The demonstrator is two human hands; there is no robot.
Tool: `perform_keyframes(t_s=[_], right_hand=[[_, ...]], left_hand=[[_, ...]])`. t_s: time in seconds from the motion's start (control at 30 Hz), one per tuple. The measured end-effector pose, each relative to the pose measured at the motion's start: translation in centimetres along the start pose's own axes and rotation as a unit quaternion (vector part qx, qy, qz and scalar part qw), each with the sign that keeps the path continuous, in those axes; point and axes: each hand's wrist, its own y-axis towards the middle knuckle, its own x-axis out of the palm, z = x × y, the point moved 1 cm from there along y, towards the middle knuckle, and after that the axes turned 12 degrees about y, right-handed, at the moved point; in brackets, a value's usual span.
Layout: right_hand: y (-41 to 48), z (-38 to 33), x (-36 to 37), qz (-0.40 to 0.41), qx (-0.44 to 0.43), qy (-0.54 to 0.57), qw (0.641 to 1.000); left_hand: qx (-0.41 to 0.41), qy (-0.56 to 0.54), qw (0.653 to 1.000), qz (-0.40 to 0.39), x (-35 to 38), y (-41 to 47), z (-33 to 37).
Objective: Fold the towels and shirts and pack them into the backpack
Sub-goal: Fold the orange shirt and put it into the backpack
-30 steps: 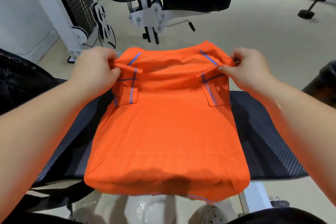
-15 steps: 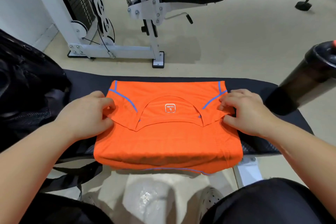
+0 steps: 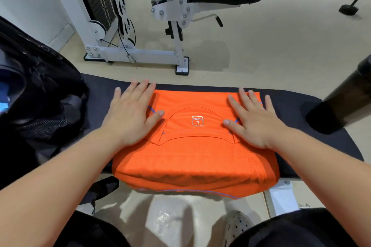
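A: Whereabouts of the folded orange mesh-knit shirt with blue piping (image 3: 192, 156)?
B: Flat on the black padded bench (image 3: 301, 106), near the black backpack (image 3: 40, 96) at left.
A: Hands?
B: Left hand (image 3: 130, 118) and right hand (image 3: 255, 122) flat, fingers spread, pressing beside the collar.
A: Doing it well?
B: Press evenly, smooth outward, keep edges square.
A: Writing?
B: White square neck label (image 3: 197, 120), upside down: "L"; smaller word perhaps a brand, unreadable

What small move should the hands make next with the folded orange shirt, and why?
Probably curl the fingers round the two side edges of the orange shirt to grip it for lifting. The left hand and right hand lie flat and open on it, it looks fully folded on the black bench, and the black backpack is just to the left.
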Motion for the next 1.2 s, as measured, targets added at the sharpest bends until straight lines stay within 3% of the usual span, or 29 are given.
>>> perform_keyframes(t_s=[0.13,0.33,0.4,0.53,0.6,0.73,0.97,1.07,1.2], right_hand=[[-0.2,1.2,1.9,0.015,0.026,0.033,0.999],[-0.1,1.4,1.0,0.027,0.03,0.07,0.997],[0.4,1.3,0.2,0.08,0.02,0.077,0.994],[2.9,2.0,-2.0,0.168,-0.001,0.049,0.985],[4.2,2.5,-2.9,0.139,0.002,0.027,0.99],[5.5,2.8,-4.5,0.028,0.009,0.041,0.999],[7.1,3.1,-6.4,-0.068,0.005,0.054,0.996],[8.1,3.0,-7.0,-0.066,0.001,0.031,0.997],[10.3,3.7,-8.9,-0.022,0.025,0.031,0.999]], left_hand=[[-0.01,0.009,0.995,-0.095,3.0,0.5,-0.2],[-0.032,0.02,0.992,-0.119,3.0,1.0,-0.3],[-0.037,0.007,0.993,-0.109,2.4,1.4,-0.3],[-0.025,0.004,1.0,-0.001,0.7,3.5,-1.2],[-0.033,0.005,0.999,-0.008,-0.1,5.0,-1.7],[-0.017,0.033,0.994,-0.101,-0.6,7.5,-2.6],[-0.003,-0.019,0.983,-0.18,-2.3,9.5,-2.5],[0.001,-0.043,0.985,-0.167,-2.5,10.5,-2.8],[-0.029,-0.084,0.992,-0.095,-3.8,12.7,-3.2]])
